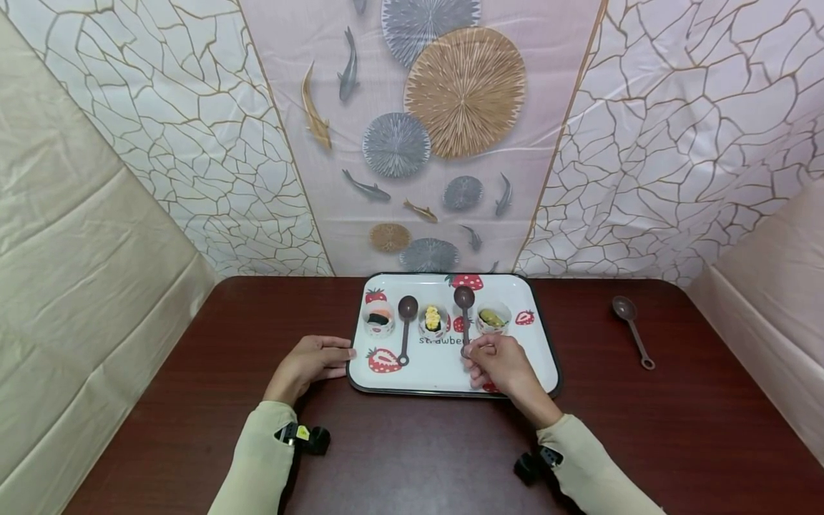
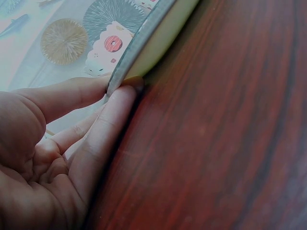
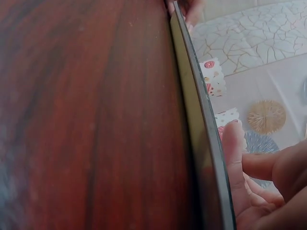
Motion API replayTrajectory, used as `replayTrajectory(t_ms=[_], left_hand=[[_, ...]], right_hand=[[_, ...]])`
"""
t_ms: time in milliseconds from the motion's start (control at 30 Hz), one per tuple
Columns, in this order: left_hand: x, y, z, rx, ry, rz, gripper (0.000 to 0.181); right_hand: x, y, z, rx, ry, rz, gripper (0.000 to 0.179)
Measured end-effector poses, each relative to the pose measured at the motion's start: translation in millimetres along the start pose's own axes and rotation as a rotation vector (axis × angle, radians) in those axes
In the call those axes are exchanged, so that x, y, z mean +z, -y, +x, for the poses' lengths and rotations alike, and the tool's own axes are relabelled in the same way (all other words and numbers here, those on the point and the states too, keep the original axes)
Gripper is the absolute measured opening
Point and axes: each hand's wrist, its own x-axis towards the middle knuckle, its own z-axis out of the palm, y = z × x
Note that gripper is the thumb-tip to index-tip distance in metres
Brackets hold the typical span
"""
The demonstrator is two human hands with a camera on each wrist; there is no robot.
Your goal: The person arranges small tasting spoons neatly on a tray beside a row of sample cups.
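Held spoon [image 1: 466, 322]: over the tray [image 1: 438, 375], just right of its middle, between the middle and right cups; its long axis runs near to far, bowl at the far end, ring end near. Whether it rests on the tray or is slightly raised cannot be told.
Left-hand grip [image 1: 312, 365]: at the tray's left edge, fingers closed to a pinch on the rim; well apart from the held spoon.
Left cup [image 1: 378, 331]: on the tray, with an orange-and-black piece inside.
Left spoon [image 1: 405, 332]: on the tray between the left and middle cups, bowl far, handle near.
Middle cup [image 1: 438, 335]: holds a yellow-topped piece.
Tray lettering: "strawbe" can be read near the middle; later letters are hidden by the hand.
Right-hand grip [image 1: 502, 363]: the nearer one; thumb and finger are closed on the handle's near end, so the bowl lies far and slightly left of it.
Right cup [image 1: 492, 331]: just right of the held spoon, green food inside.
Far-right spoon [image 1: 634, 330]: on the tabletop [image 1: 399, 443], well right of the tray, handle slanting near and right.
Brands: none legible.
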Motion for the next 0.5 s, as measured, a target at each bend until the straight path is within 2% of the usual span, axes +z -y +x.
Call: replayTrajectory(t_ms=[267,500], left_hand=[[-0.5,-1.0,-0.3,-0.001,0.008,0.009,0.049],[0.4,-1.0,0.4,-0.017,-0.011,-0.002,0.047]], right_hand=[[-1.3,-5.7,0.3,-0.001,0.031,-0.014,0.016],[0.2,-7.7,2.4,-0.005,0.033,-0.021,0.016]])
